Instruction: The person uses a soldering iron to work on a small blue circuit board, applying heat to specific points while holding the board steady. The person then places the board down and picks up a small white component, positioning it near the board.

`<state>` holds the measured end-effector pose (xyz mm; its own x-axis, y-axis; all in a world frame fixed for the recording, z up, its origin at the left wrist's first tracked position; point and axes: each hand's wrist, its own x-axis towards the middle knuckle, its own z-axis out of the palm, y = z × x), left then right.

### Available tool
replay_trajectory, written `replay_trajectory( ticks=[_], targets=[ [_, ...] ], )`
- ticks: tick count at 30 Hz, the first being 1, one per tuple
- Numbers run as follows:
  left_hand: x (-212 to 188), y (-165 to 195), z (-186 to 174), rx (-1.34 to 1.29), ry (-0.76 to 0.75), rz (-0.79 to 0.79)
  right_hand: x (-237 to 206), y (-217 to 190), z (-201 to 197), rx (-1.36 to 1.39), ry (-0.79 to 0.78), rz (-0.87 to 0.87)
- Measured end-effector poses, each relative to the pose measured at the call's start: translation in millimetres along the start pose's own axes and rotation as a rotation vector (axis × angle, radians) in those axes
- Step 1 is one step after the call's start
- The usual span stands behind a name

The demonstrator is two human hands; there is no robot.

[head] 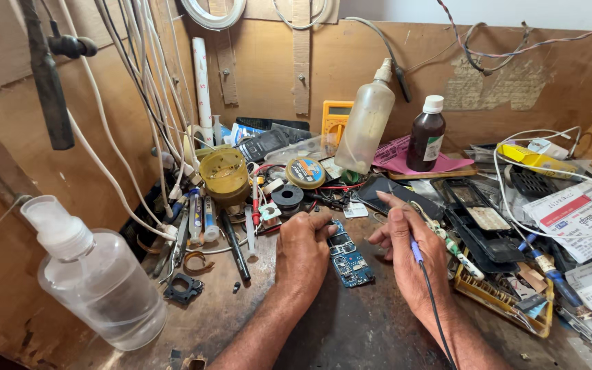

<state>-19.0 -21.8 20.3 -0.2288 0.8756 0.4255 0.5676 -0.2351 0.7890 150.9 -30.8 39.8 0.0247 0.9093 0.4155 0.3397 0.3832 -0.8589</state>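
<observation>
A small blue circuit board (349,259) lies on the worn wooden bench between my hands. My left hand (303,250) rests on the bench with its fingers curled against the board's left edge, pressing on it. My right hand (409,253) grips a thin tool with a blue handle (416,250) and a black cord running back along my wrist; its tip points toward the board's upper right, and whether it touches the board I cannot tell.
A clear spray bottle (94,274) stands at the near left. Behind the board: a solder spool (287,197), round tin (305,173), yellow multimeter (336,118), tall plastic bottle (366,127), brown bottle (426,136). Phone parts and a yellow tray (508,301) crowd the right.
</observation>
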Motion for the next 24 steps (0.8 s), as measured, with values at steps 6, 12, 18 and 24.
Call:
replay_trajectory(
  ticks=[6, 12, 18, 24],
  targets=[
    [-1, 3, -1, -0.038, 0.01, 0.037, -4, 0, -4, 0.013, 0.019, -0.01],
    [-1, 9, -8, -0.009, -0.006, 0.054, -2, -1, -4, -0.028, 0.033, 0.006],
    [2, 10, -9, -0.087, -0.025, -0.005, -2, -1, -4, -0.022, 0.035, 0.002],
    [4, 5, -7, -0.095, -0.035, -0.021, -1, 0, -3, -0.022, 0.03, 0.008]
  ],
)
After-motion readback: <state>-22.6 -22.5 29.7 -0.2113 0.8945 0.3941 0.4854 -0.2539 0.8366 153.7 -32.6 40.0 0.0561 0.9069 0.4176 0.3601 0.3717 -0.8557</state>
